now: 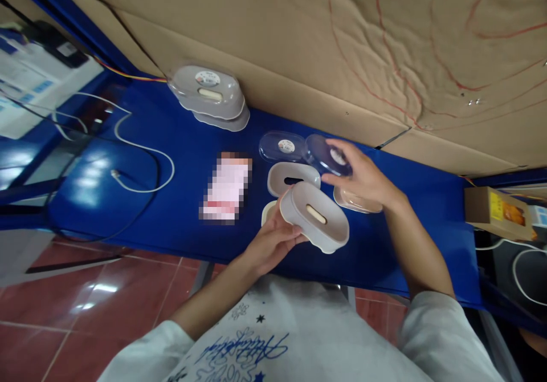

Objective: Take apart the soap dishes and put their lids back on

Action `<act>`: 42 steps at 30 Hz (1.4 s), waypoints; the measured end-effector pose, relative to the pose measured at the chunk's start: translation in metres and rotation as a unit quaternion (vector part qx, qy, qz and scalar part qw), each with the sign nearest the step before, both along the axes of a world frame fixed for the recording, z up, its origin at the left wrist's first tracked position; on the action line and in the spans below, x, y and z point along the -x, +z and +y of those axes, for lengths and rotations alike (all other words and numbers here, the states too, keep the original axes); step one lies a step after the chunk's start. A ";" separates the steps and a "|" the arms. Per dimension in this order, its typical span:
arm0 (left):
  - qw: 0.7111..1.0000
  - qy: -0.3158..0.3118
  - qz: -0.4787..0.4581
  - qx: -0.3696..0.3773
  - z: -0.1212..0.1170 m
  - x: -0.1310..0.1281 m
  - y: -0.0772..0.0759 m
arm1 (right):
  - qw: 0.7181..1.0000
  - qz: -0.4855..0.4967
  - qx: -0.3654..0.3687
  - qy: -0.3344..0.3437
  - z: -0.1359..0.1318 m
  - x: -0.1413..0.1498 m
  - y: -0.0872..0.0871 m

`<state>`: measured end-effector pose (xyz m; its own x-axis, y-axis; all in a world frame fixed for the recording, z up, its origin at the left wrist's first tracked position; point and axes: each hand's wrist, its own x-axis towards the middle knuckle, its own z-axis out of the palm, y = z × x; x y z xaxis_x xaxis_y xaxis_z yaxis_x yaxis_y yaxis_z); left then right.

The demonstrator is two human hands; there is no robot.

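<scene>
My left hand (273, 239) grips a white oval box part with a slot (316, 216), holding it tilted above the blue table (179, 211). My right hand (363, 177) holds a clear oval lid with a round sticker (327, 155) just above the table. A second clear lid (282, 146) lies on the table behind. Another white slotted part (290, 178) rests under the held one, and a beige tray (356, 201) sits beneath my right wrist.
A stack of assembled oval boxes (211, 96) stands at the back left. A blurred pink rectangle (226, 187) lies left of the parts. White and black cables (141, 165) loop at the left. Cardboard sheets (342, 40) lean behind; a small carton (498, 214) sits at right.
</scene>
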<state>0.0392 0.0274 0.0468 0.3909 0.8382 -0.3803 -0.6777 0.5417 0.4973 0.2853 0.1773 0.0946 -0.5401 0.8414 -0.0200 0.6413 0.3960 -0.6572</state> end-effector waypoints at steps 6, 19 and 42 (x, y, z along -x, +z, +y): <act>1.000 -0.001 -0.001 0.012 -0.007 0.006 -0.006 | 0.991 -0.131 -0.002 -0.009 0.049 -0.026 -0.026; 0.999 0.015 0.040 -0.009 0.002 0.010 -0.004 | 0.972 -0.184 -0.140 -0.042 -0.070 -0.047 -0.020; 0.822 -0.104 0.351 -0.436 -0.022 -0.033 -0.016 | 0.997 -0.067 -0.033 -0.034 -0.080 -0.058 -0.024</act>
